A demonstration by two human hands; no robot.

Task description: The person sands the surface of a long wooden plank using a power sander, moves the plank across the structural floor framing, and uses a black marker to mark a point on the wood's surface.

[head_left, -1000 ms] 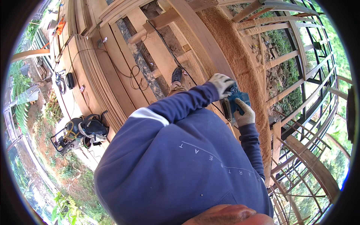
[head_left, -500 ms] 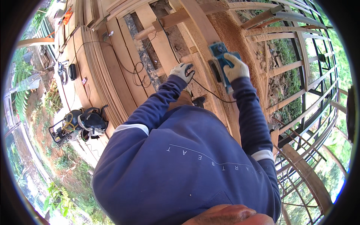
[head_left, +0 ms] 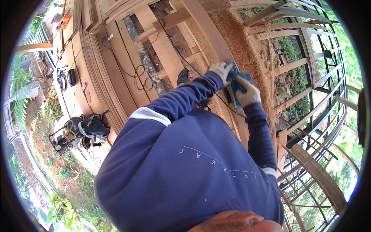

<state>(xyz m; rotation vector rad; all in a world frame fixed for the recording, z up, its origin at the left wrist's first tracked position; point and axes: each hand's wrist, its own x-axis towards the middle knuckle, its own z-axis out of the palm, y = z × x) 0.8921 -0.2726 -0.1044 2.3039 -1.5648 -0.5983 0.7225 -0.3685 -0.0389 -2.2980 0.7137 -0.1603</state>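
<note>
From where I watch, sunlit greenery (head_left: 299,79) borders an open-air site, with stacked planks (head_left: 98,69) to the left and a thick sawdust strip (head_left: 243,50) beside a long, smooth brown board (head_left: 210,34). On that board sits a compact, blue-green power tool (head_left: 244,76), gloved right hand (head_left: 249,94) wrapped round its handle, gloved left hand (head_left: 221,71) clasping its front end.

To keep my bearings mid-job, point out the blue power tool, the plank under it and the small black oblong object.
Blue power tool (head_left: 234,87): head view, on its body.
Plank (head_left: 208,33): head view, on its upper face beyond the tool.
Small black oblong object (head_left: 72,77): head view, mid-surface.
</note>
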